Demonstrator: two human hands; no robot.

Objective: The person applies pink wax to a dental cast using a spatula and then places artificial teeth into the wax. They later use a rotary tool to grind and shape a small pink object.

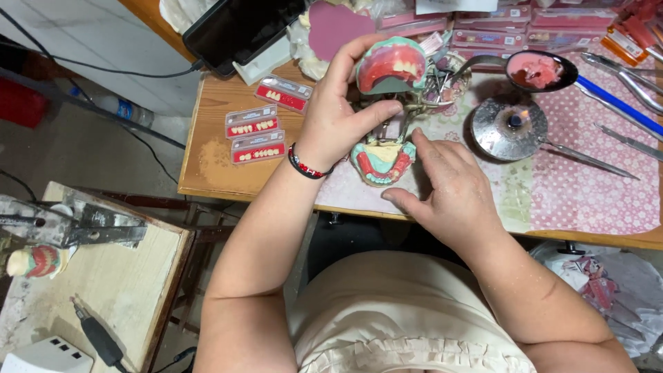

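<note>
The left hand [338, 114] grips the raised upper denture model [391, 65] of the articulator; the right hand [452, 190], fingers loosely curled, rests beside the lower denture model [382, 160] on the worktop [214, 117], directly below.

Left hand [338, 114] hides the articulator's [407, 103] hinge frame
</note>
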